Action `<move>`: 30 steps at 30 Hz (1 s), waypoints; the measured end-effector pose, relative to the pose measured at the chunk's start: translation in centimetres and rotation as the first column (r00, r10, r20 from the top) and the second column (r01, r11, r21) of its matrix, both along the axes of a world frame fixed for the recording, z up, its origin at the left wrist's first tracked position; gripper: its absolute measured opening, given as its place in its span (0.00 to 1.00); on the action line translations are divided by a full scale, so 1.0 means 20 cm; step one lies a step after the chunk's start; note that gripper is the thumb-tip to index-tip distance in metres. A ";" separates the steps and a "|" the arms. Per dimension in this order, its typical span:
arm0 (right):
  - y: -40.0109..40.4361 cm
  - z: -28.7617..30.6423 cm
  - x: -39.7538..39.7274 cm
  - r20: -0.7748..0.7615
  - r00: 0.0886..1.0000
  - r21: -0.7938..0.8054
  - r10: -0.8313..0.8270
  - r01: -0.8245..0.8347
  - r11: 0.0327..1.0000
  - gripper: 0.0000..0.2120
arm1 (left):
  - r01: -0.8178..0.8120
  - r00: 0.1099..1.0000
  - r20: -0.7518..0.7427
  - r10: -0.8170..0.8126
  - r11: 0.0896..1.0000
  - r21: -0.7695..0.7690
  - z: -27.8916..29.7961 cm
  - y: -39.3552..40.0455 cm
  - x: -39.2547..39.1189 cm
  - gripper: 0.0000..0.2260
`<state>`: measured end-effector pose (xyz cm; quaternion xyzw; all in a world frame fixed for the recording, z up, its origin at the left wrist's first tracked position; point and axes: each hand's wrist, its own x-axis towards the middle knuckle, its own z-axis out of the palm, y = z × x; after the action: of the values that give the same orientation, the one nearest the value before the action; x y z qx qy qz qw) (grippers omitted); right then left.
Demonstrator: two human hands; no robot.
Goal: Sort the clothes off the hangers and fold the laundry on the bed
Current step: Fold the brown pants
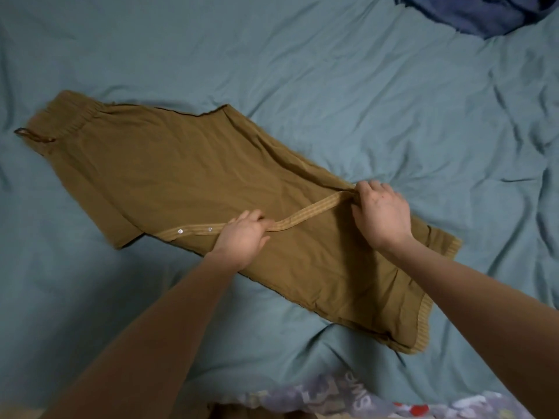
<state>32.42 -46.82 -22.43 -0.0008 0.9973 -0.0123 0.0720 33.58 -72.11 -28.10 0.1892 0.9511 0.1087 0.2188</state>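
Observation:
An olive-brown garment (169,176) lies spread diagonally across the bed, its elastic waistband at the upper left and ribbed hems at the lower right. A ribbed strap (311,210) with metal snaps runs across its lower middle. My left hand (242,237) pinches the strap near the snaps. My right hand (379,213) grips the strap's other end at the garment's far edge. Between the two hands the strap is lifted slightly off the cloth.
The bed is covered by a wrinkled teal sheet (363,86). A dark blue piece of clothing (478,13) lies bunched at the top right. A patterned grey fabric (363,397) with red marks shows at the bottom edge, close to me.

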 end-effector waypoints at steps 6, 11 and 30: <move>-0.05 0.04 0.08 -0.052 0.997 -0.200 -0.049 0.038 0.979 0.05 | -0.112 0.994 -0.008 0.111 0.993 -0.032 0.07 0.04 -0.15 0.07; -0.01 0.11 0.25 0.157 0.987 -0.189 0.023 0.007 0.982 0.12 | -0.264 0.960 -0.071 0.270 0.961 0.077 0.10 0.05 -0.23 0.05; -1.82 -0.07 -0.07 0.153 0.899 -0.562 0.411 -0.263 0.784 0.16 | -0.115 0.983 -0.133 0.123 0.991 0.065 0.13 -1.71 -0.19 0.15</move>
<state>31.10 -83.29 -23.76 -0.1984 0.9192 -0.2725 0.2037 29.82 -106.27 -25.57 0.1450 0.9699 0.1356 0.1409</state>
